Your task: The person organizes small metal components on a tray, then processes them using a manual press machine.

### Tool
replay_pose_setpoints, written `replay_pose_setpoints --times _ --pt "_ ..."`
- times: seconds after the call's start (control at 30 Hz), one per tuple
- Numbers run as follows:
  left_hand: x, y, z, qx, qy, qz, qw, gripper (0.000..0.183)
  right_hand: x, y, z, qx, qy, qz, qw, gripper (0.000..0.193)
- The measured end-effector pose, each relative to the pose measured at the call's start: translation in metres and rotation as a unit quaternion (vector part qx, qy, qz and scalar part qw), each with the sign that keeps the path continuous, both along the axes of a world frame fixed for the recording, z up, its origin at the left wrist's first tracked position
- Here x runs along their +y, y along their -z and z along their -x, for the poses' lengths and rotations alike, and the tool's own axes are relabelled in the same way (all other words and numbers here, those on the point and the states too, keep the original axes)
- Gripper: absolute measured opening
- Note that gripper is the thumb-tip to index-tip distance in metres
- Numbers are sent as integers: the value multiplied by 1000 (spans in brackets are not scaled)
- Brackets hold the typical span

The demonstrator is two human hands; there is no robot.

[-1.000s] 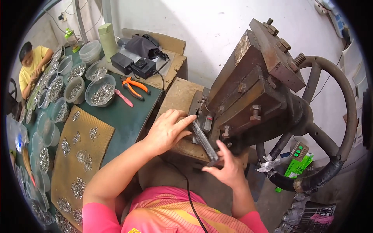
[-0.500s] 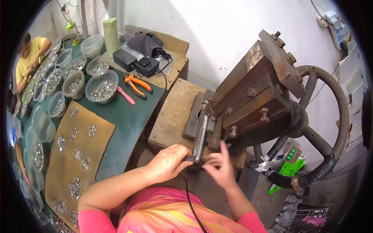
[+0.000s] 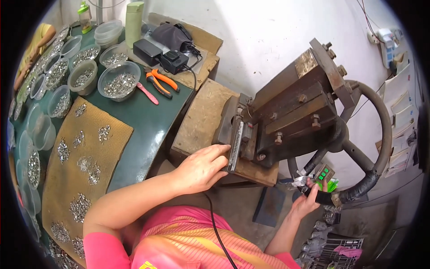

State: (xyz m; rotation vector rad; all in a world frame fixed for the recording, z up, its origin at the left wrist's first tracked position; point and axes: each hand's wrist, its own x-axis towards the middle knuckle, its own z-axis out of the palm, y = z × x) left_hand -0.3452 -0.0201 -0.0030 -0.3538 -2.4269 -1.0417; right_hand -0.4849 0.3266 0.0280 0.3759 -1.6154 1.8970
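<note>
A long narrow metal bar [image 3: 236, 145] with a bright strip along it lies in the bed of a rusty hand press [image 3: 295, 112]. Its near end juts over the wooden block. Against that bar's left side and near end, my left hand [image 3: 201, 168] is closed, index finger along the edge and thumb low down. My right hand [image 3: 307, 201] is at the lower left of the press's large handwheel [image 3: 389, 130], its fingers closed round the rim beside a clear plastic wrapping [image 3: 301, 180]. The wheel partly hides those fingers.
Left is a green table [image 3: 148, 134] with tubs of small metal parts [image 3: 120, 85], orange-handled pliers [image 3: 162, 83] and a brown mat [image 3: 107, 154] bearing part piles. A black cable [image 3: 214, 224] runs before my shirt. Another person's arm [image 3: 39, 45] shows far left.
My right hand has left the bar's near end and moved right to the handwheel. The left hand has slid slightly up along the bar. The view has shifted a little.
</note>
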Motion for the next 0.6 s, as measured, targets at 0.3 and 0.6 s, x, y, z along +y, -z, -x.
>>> replay_pose_setpoints --times 0.3,0.6 --pt "-1 10 7 10 37 8 999 25 35 -100 -11 -92 -6 -80 993 49" --pt "-17 17 54 -9 72 -7 997 23 56 -203 26 -112 -58 -120 985 44"
